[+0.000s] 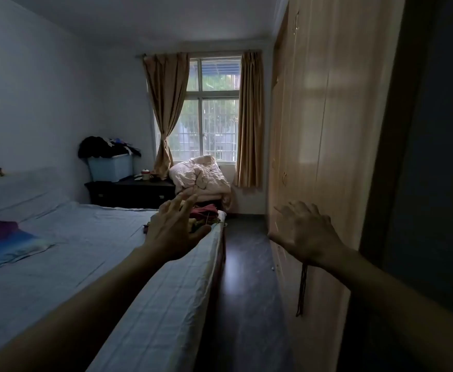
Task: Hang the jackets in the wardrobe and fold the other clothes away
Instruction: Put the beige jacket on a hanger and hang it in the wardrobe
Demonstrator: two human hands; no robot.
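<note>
A small heap of red and yellow-green clothes [206, 214] lies on the far right corner of the bed [91, 253]. My left hand [173, 232] is stretched out above the bed's right side, fingers spread and holding nothing, partly covering that heap. My right hand [304, 233] is raised in front of the light wooden wardrobe [324, 124], fingers spread, holding nothing. All the wardrobe doors I can see are closed. A dark cord hangs from my right wrist.
A dark pile of clothes [104, 149] tops a blue storage box [111, 167] on a black dresser [134, 191]. A crumpled pale quilt [201, 175] sits under the window. A multicoloured pillow [5, 242] lies on the bed. A narrow dark floor aisle [247, 264] runs between bed and wardrobe.
</note>
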